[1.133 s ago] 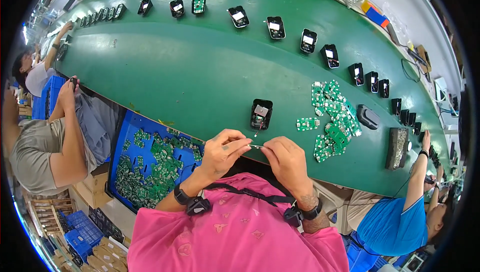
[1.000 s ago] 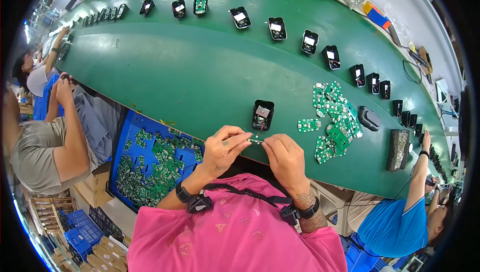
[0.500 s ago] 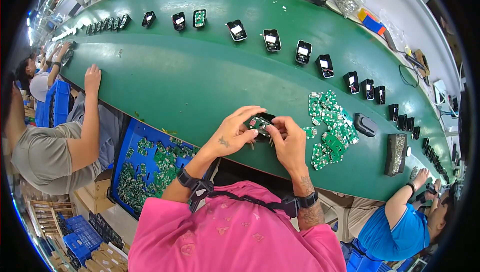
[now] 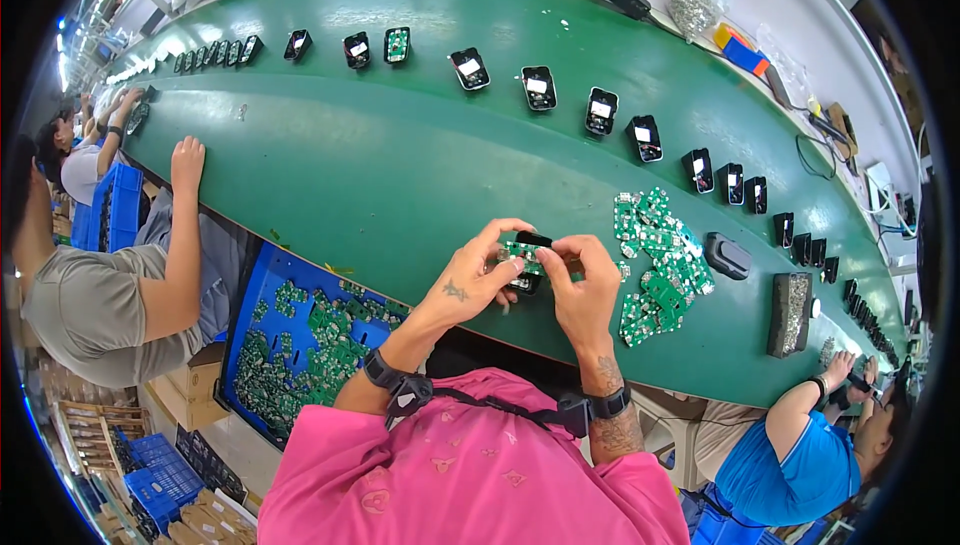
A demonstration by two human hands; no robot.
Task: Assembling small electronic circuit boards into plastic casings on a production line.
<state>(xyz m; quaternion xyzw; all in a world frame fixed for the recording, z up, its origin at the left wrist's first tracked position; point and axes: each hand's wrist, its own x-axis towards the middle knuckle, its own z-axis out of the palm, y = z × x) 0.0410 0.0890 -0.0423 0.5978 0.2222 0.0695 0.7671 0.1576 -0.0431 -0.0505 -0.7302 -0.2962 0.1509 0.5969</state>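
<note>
My left hand (image 4: 485,270) and my right hand (image 4: 580,280) meet over a small black housing (image 4: 527,261) on the green belt (image 4: 400,165). Both pinch a small green circuit board (image 4: 522,250) that sits on or in the housing. The fingers hide most of the housing. A heap of similar green boards (image 4: 655,255) lies just right of my right hand.
A row of black housings (image 4: 540,85) runs along the belt's far side. A blue tray of green boards (image 4: 300,340) sits at my lower left. A black part (image 4: 728,255) and a tray of small parts (image 4: 790,313) lie to the right. People (image 4: 110,295) work on both sides.
My hands went forward from near my chest to the black housing on the belt and now hold the board on it. The person at left has laid a hand on the belt's edge.
</note>
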